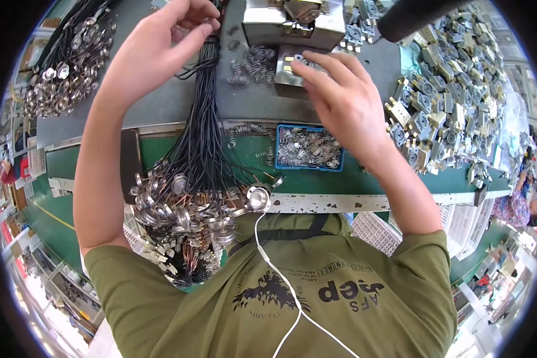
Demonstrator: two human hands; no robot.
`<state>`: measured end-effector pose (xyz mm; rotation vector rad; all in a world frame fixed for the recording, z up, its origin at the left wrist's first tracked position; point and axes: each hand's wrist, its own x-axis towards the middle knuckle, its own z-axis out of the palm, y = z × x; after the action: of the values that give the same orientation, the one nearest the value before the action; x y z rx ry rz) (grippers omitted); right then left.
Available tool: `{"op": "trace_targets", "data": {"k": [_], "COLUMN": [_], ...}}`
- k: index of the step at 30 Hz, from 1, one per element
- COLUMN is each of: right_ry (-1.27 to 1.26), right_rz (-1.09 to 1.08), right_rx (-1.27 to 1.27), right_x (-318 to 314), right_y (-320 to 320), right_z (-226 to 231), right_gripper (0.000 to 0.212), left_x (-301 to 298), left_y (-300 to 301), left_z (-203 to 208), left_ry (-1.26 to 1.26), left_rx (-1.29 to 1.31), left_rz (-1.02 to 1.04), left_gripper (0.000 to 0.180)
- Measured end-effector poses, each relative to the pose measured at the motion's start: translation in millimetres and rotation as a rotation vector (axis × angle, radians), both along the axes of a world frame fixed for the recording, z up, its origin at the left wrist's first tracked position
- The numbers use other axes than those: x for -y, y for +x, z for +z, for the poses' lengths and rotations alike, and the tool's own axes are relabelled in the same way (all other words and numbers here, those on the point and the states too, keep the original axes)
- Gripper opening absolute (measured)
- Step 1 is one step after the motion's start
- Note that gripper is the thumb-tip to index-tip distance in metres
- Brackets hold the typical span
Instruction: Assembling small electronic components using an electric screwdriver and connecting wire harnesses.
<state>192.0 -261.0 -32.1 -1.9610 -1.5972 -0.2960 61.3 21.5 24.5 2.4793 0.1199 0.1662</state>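
My left hand (167, 45) is at the upper end of a hanging bundle of black wires (204, 113). Its fingers are curled in toward the thumb, and whatever lies between them is hidden. Round shiny metal cups (179, 209) cluster at the bundle's lower end. My right hand (343, 89) reaches over a small metal block (289, 76) in front of a steel fixture (262, 30). Its thumb and fingertips close round a small grey part with light tabs (298, 58) on top of the block. The fingers cover much of that part.
Loose coil springs (256, 62) lie left of the block. A blue tray (278, 167) of small metal pieces sits below it. Grey housings (441, 101) are heaped at the right, more metal cups (59, 77) at the far left. A dark tube (417, 18) juts in at top right.
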Motion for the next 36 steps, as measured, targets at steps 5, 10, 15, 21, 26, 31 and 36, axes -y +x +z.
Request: {"op": "trace_targets", "data": {"k": [5, 10, 15, 21, 26, 31, 36], "right_ry": [-0.305, -0.636, -0.609, -0.665, -0.813, -0.555, -0.376], "right_rz": [0.242, 0.194, 0.169, 0.091, 0.217, 0.325, -0.005], "right_rx": [-0.55, -0.824, -0.838, -1.555, -1.127, -0.286, -0.342], "right_x": [-17.9, -48.9, -51.1, -35.2, -22.3, 10.6, 28.7], "right_y": [-56.9, -63.5, -65.1, -59.4, -30.8, -15.6, 6.4], "right_z": [-7.7, 2.8, -6.5, 29.2, 36.7, 52.8, 47.6], "right_gripper": [0.017, 0.027, 0.028, 0.028, 0.037, 0.027, 0.018], "left_x": [0.1, 14.9, 20.9, 34.7, 26.8, 38.3, 55.9], "left_y": [-13.7, -31.2, -44.4, -60.3, -60.7, -47.5, -13.5], "left_z": [11.9, 35.3, 37.6, 45.9, 45.6, 50.2, 35.1], "left_ry": [-0.113, -0.064, 0.022, 0.061, 0.072, -0.074, 0.071], "left_rx": [0.029, -0.096, -0.227, -0.432, -0.408, -0.394, 0.022], "left_rz": [-0.075, -0.07, -0.136, -0.256, -0.277, -0.039, -0.12], "left_gripper": [0.021, 0.022, 0.019, 0.022, 0.011, 0.01, 0.022]}}
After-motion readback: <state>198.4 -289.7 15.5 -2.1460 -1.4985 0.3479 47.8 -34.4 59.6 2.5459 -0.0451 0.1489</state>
